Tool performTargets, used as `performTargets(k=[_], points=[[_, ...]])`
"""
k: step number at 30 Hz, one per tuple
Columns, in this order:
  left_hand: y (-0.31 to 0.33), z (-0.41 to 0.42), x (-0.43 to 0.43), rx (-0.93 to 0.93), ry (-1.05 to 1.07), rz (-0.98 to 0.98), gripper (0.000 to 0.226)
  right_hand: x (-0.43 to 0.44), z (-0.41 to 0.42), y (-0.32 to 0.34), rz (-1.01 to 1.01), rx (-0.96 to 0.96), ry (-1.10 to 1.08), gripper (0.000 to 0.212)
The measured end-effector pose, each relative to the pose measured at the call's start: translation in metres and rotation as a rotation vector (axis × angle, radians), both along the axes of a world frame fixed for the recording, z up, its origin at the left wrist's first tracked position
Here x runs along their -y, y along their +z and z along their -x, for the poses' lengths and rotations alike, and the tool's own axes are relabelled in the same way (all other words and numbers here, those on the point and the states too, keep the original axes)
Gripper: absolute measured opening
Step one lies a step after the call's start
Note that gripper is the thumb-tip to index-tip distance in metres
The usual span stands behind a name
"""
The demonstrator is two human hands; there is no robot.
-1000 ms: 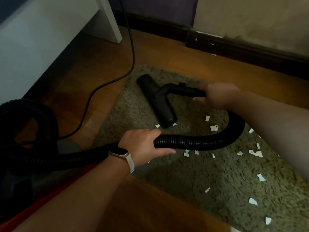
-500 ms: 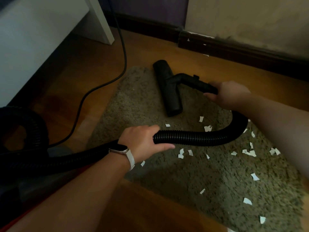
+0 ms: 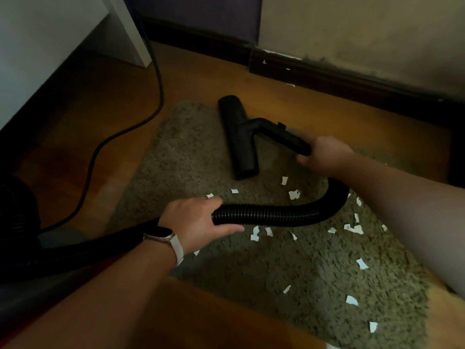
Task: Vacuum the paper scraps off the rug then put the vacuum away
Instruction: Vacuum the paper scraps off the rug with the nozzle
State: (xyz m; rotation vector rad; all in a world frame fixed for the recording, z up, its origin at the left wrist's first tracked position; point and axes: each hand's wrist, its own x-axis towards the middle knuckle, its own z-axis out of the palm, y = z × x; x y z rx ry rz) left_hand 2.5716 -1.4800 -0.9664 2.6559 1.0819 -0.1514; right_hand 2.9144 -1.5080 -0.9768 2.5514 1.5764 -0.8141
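A shaggy olive rug (image 3: pixel 191 157) lies on the wooden floor, strewn with several white paper scraps (image 3: pixel 294 194). The black vacuum nozzle (image 3: pixel 239 139) rests flat on the rug's far part, pointing away from me. My right hand (image 3: pixel 324 153) grips the rigid tube just behind the nozzle. From there a black ribbed hose (image 3: pixel 276 212) curves down and runs left, where my left hand (image 3: pixel 196 219), wearing a watch, grips it above the scraps. At the far left edge the hose coils into the dark by the vacuum body (image 3: pixel 15 217).
A black power cord (image 3: pixel 118 133) snakes over the floor left of the rug, up past a white furniture leg (image 3: pixel 130 34). Dark skirting (image 3: pixel 327 76) runs along the wall behind the rug. Bare wooden floor (image 3: pixel 214 316) lies in front of the rug.
My right hand has pushed the nozzle farther away across the rug and turned it more lengthwise. The left hand keeps its hold on the hose.
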Motion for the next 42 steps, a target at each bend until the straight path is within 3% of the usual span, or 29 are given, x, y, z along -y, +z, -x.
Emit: performTargets(k=[7,11,15,22,35,42], points=[[0.001,0.004,0.003,-0.003,0.005,0.013,0.073,0.022,-0.003,-0.016,-0.193,-0.288,-0.106,0.053],[0.004,0.002,0.004,0.007,-0.003,0.002,0.073,0.026,0.005,-0.022,-0.139,-0.226,-0.064,0.065],[0.007,0.002,0.006,0.018,-0.003,0.003,0.077,0.022,0.007,-0.022,-0.158,-0.182,-0.062,0.056],[0.014,-0.003,0.009,0.082,-0.014,-0.016,0.075,0.021,0.006,-0.017,-0.18,-0.253,0.054,0.062],[0.02,-0.021,0.009,0.039,-0.019,0.037,0.077,0.016,-0.03,-0.019,-0.142,-0.104,-0.032,0.055],[0.018,-0.024,0.01,0.062,-0.026,0.062,0.075,0.018,-0.03,-0.02,-0.133,-0.138,-0.033,0.055]])
